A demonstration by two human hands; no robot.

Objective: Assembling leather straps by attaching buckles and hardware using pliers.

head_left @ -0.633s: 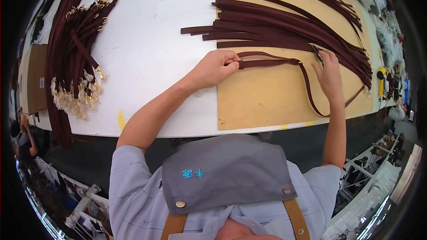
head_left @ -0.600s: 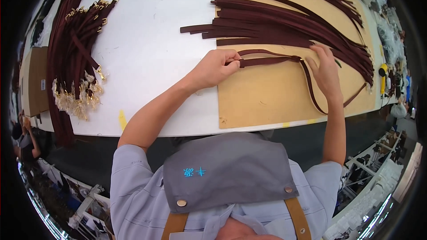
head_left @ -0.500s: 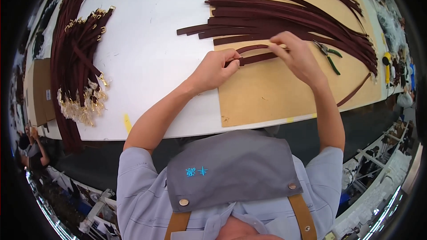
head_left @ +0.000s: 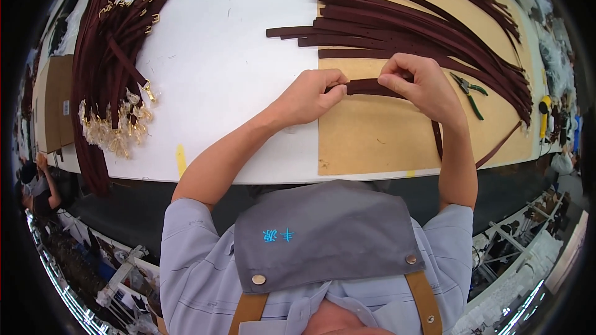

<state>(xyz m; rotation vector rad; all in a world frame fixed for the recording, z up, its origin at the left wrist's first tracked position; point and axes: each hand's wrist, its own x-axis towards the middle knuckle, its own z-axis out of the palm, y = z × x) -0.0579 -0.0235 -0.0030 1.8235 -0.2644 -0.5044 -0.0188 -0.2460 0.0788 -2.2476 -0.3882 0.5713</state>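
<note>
A dark maroon strap (head_left: 371, 87) stretches between my two hands over the tan board. At its left end my left hand (head_left: 315, 94) pinches it between thumb and fingers. My right hand (head_left: 427, 85) has thumb and fingertips closed on the strap farther right, and its curled fingers hide part of it. Below that wrist a length of strap (head_left: 437, 139) hangs toward the table's near edge. Beyond my hands lies a fanned row of similar maroon straps (head_left: 385, 22). Just right of my right hand rest green-handled pliers (head_left: 475, 100).
At the left, a heap of maroon straps (head_left: 121, 49) carries gold buckles and clear-wrapped metal ends (head_left: 118, 127). Longer straps (head_left: 87, 80) hang over the near edge beside a cardboard box (head_left: 54, 102). The tan board (head_left: 366, 142) covers the white table's (head_left: 211, 87) right part. Another person sits far left.
The strap's two spread strands now lie together as one band. My right hand has come down onto it, and its fingers have closed. The whole view has shifted slightly.
</note>
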